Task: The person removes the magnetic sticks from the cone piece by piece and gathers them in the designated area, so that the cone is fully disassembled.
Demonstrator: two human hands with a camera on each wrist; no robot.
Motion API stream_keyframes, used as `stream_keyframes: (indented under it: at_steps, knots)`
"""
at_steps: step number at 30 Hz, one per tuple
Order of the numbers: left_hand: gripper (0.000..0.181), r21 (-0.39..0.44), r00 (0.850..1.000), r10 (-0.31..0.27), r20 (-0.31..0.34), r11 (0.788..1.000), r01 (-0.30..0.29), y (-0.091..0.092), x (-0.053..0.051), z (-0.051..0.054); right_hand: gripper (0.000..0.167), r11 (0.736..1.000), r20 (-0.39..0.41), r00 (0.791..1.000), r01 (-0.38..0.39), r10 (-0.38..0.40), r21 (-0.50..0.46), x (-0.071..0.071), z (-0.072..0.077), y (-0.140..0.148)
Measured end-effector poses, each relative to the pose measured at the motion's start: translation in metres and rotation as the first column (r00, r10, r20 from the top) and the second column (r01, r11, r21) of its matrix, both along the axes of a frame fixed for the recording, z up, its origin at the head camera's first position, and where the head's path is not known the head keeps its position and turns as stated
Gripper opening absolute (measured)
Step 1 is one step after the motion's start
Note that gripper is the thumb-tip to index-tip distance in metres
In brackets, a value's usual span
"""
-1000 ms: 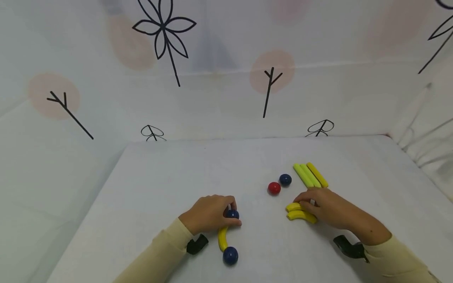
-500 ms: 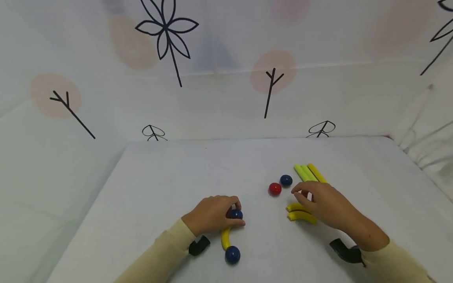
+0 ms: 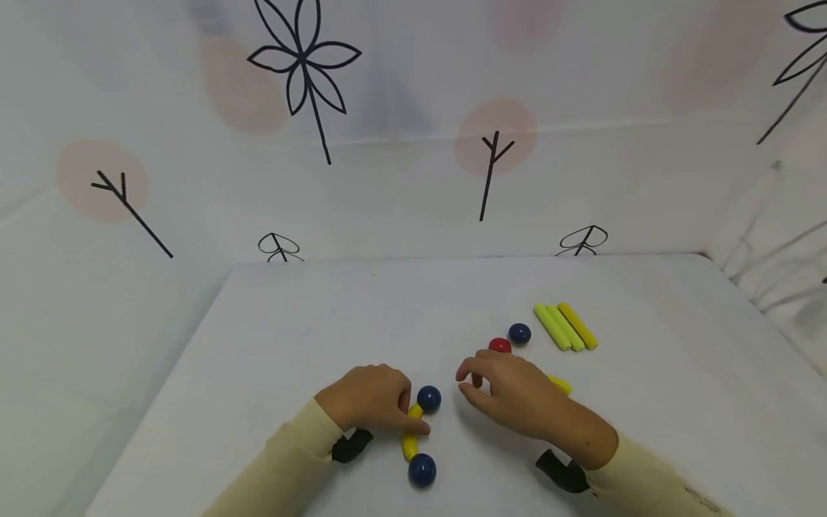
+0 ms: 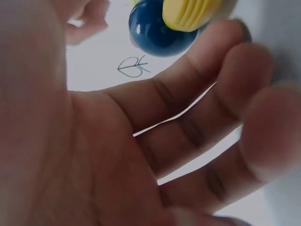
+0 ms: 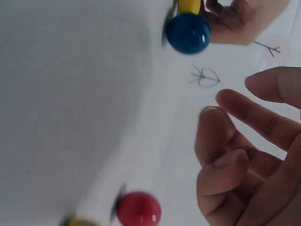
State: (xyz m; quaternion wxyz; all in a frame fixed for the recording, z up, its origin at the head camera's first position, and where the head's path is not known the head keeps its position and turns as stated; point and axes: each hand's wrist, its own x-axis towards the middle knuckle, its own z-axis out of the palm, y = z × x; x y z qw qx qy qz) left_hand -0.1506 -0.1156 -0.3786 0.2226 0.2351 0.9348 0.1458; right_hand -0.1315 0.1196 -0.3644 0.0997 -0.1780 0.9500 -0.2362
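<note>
In the head view, a short yellow curved stick [image 3: 411,446] lies between two dark blue balls, the far ball [image 3: 429,398] and the near ball [image 3: 422,470]. My left hand [image 3: 368,398] pinches the stick from the left, its thumb across the piece; part of the stick is hidden. The left wrist view shows the stick's ridged yellow end [image 4: 188,12] against a blue ball [image 4: 160,30]. My right hand [image 3: 517,395] hovers to the right of the far ball, fingers loosely bent, holding nothing. Beneath it a yellow curved piece [image 3: 561,384] is mostly covered.
A red ball [image 3: 500,345] and another blue ball [image 3: 520,333] sit beyond my right hand. Farther right lie two lime sticks [image 3: 558,327] and one yellow straight stick [image 3: 578,325], side by side. The white table [image 3: 310,309] meets a patterned cloth backdrop [image 3: 400,194].
My right hand has left the yellow curved pieces and moved left toward the far blue ball. My left hand has slipped off that ball and down onto the yellow curved stick.
</note>
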Motion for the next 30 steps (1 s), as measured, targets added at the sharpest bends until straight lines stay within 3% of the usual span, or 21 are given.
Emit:
stream_keyframes:
  at_steps: [7, 11, 16, 24, 30]
  knots:
    - [0.043, 0.011, 0.999, -0.033, 0.039, 0.999, 0.033, 0.002, 0.002, -0.002, 0.031, 0.995, 0.119, 0.988, -0.096, 0.094, 0.019, -0.005, -0.016, -0.024]
    - [0.041, 0.052, 0.997, -0.068, 0.043, 0.996, 0.066, 0.003, 0.001, -0.004, 0.038, 0.99, 0.123, 0.983, -0.141, 0.136, 0.027, -0.005, -0.022, -0.025]
    - [0.039, 0.071, 0.996, -0.081, 0.029, 0.994, 0.079, 0.004, -0.001, -0.006, 0.041, 0.988, 0.106, 0.983, -0.154, 0.152, 0.015, -0.007, -0.024, -0.025]
    - [0.036, 0.09, 0.996, -0.076, 0.039, 0.993, 0.073, 0.006, -0.002, -0.008, 0.042, 0.991, 0.148, 0.98, -0.136, 0.136, -0.012, -0.008, -0.026, -0.022]
    - [0.035, 0.09, 0.996, -0.083, 0.043, 0.993, 0.079, 0.006, -0.002, -0.008, 0.038, 0.985, 0.195, 0.965, -0.169, 0.175, -0.046, -0.011, -0.03, -0.021]
